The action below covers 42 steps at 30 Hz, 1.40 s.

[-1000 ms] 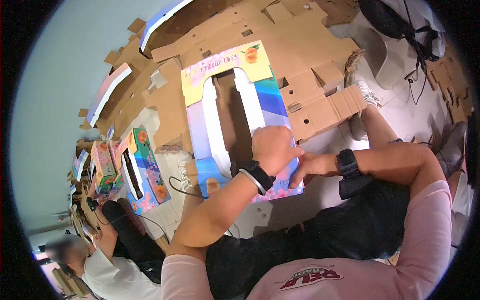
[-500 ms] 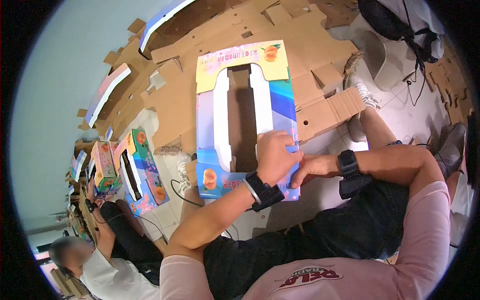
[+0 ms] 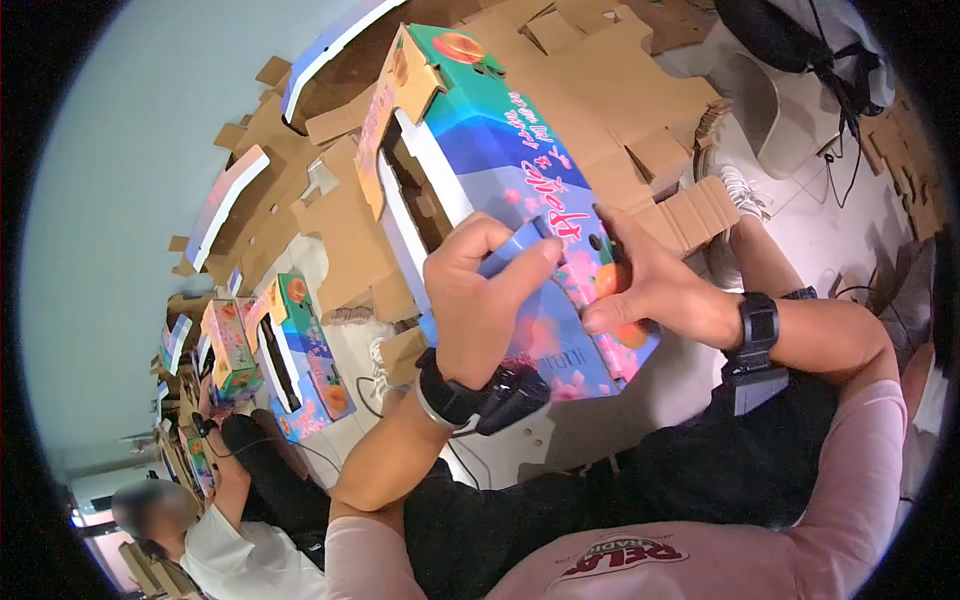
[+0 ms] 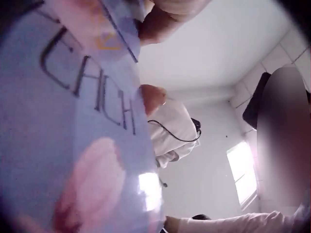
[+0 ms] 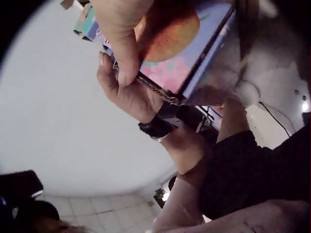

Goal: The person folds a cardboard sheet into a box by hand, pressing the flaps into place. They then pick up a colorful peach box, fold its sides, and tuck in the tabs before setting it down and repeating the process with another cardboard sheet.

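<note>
A printed fruit carton (image 3: 500, 170) stands tilted before me, its green, blue and pink side turned up; peaches and blossoms are printed on it. My left hand (image 3: 470, 300) pinches a blue cardboard flap (image 3: 515, 245) between thumb and fingers at the carton's near part. My right hand (image 3: 670, 285) rests on the near right end, thumb and index finger spread apart over the printed panel. In the right wrist view the right thumb (image 5: 127, 58) lies by a printed peach (image 5: 170, 31) at the raw cardboard edge (image 5: 160, 90). The left wrist view shows the blossom-printed panel (image 4: 97, 145) close up.
Flattened brown cardboard (image 3: 570, 90) lies beyond the carton. Two more printed cartons (image 3: 300, 360) (image 3: 230, 345) stand at the left, near another seated person (image 3: 235, 555). A grey plastic seat (image 3: 765, 120) and a black bag (image 3: 765, 35) are at the upper right.
The carton has turned from its slotted top facing me to its colourful side facing up. My left hand has shifted left and pinches the blue flap; the right hand's fingers have spread over the end.
</note>
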Each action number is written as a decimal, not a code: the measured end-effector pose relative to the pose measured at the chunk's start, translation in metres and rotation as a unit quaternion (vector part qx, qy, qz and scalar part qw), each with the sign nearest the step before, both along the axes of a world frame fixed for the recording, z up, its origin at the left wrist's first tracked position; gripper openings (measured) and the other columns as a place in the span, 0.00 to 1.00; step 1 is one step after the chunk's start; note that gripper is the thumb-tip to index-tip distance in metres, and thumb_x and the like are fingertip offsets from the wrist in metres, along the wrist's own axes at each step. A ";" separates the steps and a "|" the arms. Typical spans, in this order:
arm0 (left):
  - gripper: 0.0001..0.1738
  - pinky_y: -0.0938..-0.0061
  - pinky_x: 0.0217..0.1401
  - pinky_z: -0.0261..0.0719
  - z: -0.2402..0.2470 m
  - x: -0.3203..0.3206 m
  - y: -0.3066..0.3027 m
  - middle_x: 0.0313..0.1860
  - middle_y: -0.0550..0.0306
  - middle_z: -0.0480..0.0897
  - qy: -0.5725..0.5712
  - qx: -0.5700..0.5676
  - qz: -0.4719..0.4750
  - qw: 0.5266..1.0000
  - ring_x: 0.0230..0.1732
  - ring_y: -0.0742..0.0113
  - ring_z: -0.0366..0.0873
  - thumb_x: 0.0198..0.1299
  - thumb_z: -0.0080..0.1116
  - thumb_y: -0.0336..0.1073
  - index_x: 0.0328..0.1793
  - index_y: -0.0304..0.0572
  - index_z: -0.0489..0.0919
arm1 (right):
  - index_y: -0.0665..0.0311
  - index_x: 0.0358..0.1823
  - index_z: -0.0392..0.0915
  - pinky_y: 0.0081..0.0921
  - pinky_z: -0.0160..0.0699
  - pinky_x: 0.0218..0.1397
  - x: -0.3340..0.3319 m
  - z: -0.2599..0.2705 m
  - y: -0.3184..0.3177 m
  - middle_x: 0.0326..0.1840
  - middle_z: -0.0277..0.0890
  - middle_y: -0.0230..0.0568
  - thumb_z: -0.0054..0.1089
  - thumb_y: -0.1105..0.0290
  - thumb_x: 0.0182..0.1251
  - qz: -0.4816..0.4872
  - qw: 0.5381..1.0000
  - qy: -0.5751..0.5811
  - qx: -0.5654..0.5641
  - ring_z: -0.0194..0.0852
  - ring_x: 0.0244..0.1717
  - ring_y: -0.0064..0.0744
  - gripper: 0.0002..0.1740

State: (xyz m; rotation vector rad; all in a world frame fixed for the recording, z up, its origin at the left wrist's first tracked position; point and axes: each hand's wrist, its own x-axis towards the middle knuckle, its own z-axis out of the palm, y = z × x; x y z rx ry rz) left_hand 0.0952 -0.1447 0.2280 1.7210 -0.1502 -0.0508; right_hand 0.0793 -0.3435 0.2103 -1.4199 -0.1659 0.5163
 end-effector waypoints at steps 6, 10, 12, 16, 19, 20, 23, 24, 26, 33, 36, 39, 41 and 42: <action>0.15 0.79 0.35 0.74 0.020 0.013 0.007 0.30 0.59 0.85 0.081 0.221 -0.165 0.958 0.32 0.79 0.77 0.58 0.66 0.39 0.40 0.30 0.85 | 0.75 0.70 0.52 0.30 0.64 0.69 -0.006 -0.005 -0.003 0.62 0.68 0.47 0.82 0.56 0.44 -0.011 0.999 0.023 0.023 0.66 0.63 0.34 0.59; 0.14 0.79 0.36 0.74 0.021 0.016 0.004 0.30 0.58 0.85 0.029 0.202 -0.193 0.960 0.31 0.79 0.77 0.57 0.65 0.37 0.38 0.30 0.85 | 0.75 0.68 0.53 0.28 0.69 0.63 -0.009 -0.012 0.000 0.59 0.70 0.47 0.82 0.55 0.45 -0.025 1.000 0.008 -0.001 0.69 0.59 0.32 0.57; 0.13 0.80 0.35 0.74 0.018 0.017 0.002 0.30 0.59 0.85 0.023 0.169 -0.190 0.967 0.30 0.79 0.77 0.57 0.64 0.37 0.38 0.31 0.85 | 0.74 0.68 0.54 0.27 0.71 0.61 -0.008 0.002 0.000 0.57 0.71 0.45 0.81 0.56 0.46 -0.011 1.000 0.013 -0.005 0.70 0.58 0.31 0.55; 0.09 0.80 0.31 0.70 0.005 0.008 -0.009 0.25 0.63 0.81 0.126 0.033 -0.124 0.984 0.27 0.81 0.72 0.56 0.62 0.33 0.34 0.31 0.84 | 0.71 0.67 0.57 0.26 0.72 0.57 -0.001 0.015 -0.004 0.52 0.74 0.41 0.80 0.60 0.48 0.053 0.989 0.132 -0.037 0.73 0.54 0.27 0.50; 0.08 0.78 0.27 0.67 -0.008 0.002 -0.015 0.21 0.66 0.77 0.105 -0.014 -0.071 0.992 0.24 0.82 0.68 0.55 0.63 0.31 0.31 0.30 0.82 | 0.69 0.66 0.58 0.24 0.74 0.55 -0.001 0.027 -0.005 0.51 0.75 0.39 0.79 0.62 0.49 0.052 0.990 0.132 0.013 0.74 0.51 0.25 0.47; 0.08 0.78 0.27 0.66 -0.011 0.000 -0.016 0.21 0.66 0.77 0.092 -0.016 -0.056 0.994 0.24 0.82 0.67 0.54 0.64 0.30 0.30 0.29 0.82 | 0.69 0.66 0.58 0.24 0.74 0.55 0.000 0.027 -0.006 0.51 0.75 0.39 0.79 0.62 0.49 0.051 0.990 0.133 0.012 0.74 0.51 0.25 0.47; 0.09 0.77 0.27 0.65 -0.015 -0.006 -0.022 0.20 0.65 0.75 0.074 -0.049 -0.029 0.996 0.24 0.81 0.66 0.53 0.65 0.30 0.28 0.30 0.80 | 0.68 0.66 0.59 0.23 0.75 0.52 0.005 0.026 -0.008 0.52 0.75 0.38 0.78 0.65 0.48 0.067 0.992 0.105 0.029 0.75 0.51 0.24 0.46; 0.09 0.77 0.27 0.65 -0.019 -0.008 -0.022 0.20 0.65 0.75 0.075 -0.047 -0.029 0.996 0.24 0.81 0.66 0.53 0.65 0.30 0.28 0.30 0.80 | 0.68 0.66 0.60 0.22 0.76 0.50 0.005 0.023 -0.009 0.52 0.76 0.37 0.79 0.66 0.47 0.070 0.991 0.104 0.035 0.75 0.49 0.24 0.46; 0.09 0.72 0.27 0.65 -0.028 -0.010 -0.021 0.19 0.58 0.73 -0.026 0.023 -0.032 0.999 0.22 0.71 0.68 0.50 0.67 0.30 0.26 0.31 0.77 | 0.69 0.65 0.61 0.21 0.76 0.48 0.008 0.018 -0.012 0.51 0.76 0.36 0.79 0.68 0.46 0.072 0.991 0.103 0.042 0.76 0.48 0.23 0.46; 0.10 0.72 0.34 0.71 -0.040 -0.012 -0.031 0.22 0.54 0.75 -0.200 0.157 -0.130 0.958 0.27 0.66 0.74 0.49 0.70 0.33 0.26 0.36 0.79 | 0.68 0.56 0.73 0.27 0.80 0.44 0.016 -0.063 -0.028 0.43 0.81 0.40 0.74 0.72 0.50 0.211 0.959 0.179 0.059 0.81 0.40 0.28 0.30; 0.09 0.74 0.37 0.73 -0.065 0.008 -0.026 0.23 0.59 0.77 -0.066 0.143 -0.099 0.983 0.29 0.72 0.74 0.52 0.69 0.34 0.30 0.37 0.79 | 0.65 0.61 0.71 0.33 0.75 0.61 0.021 -0.069 -0.024 0.50 0.80 0.42 0.70 0.72 0.55 0.246 0.929 0.260 0.093 0.78 0.53 0.32 0.30; 0.08 0.77 0.43 0.73 -0.096 0.023 -0.023 0.30 0.63 0.80 0.024 0.076 -0.148 0.986 0.36 0.76 0.75 0.56 0.67 0.33 0.35 0.38 0.80 | 0.65 0.65 0.67 0.34 0.70 0.67 0.010 -0.079 -0.015 0.58 0.76 0.42 0.70 0.70 0.58 0.192 0.940 0.276 0.060 0.73 0.61 0.32 0.34; 0.11 0.77 0.49 0.72 -0.113 0.025 -0.017 0.40 0.61 0.80 0.036 0.087 -0.203 0.975 0.44 0.75 0.75 0.56 0.67 0.31 0.44 0.38 0.79 | 0.65 0.66 0.66 0.34 0.69 0.68 0.005 -0.094 -0.011 0.59 0.75 0.41 0.71 0.71 0.57 0.198 0.946 0.253 0.045 0.72 0.61 0.32 0.35; 0.11 0.77 0.49 0.72 -0.109 0.025 -0.014 0.40 0.61 0.80 0.035 0.086 -0.203 0.975 0.44 0.75 0.75 0.56 0.67 0.31 0.44 0.38 0.79 | 0.65 0.66 0.66 0.34 0.68 0.68 0.004 -0.099 -0.009 0.59 0.75 0.41 0.72 0.71 0.56 0.206 0.950 0.231 0.033 0.72 0.61 0.32 0.36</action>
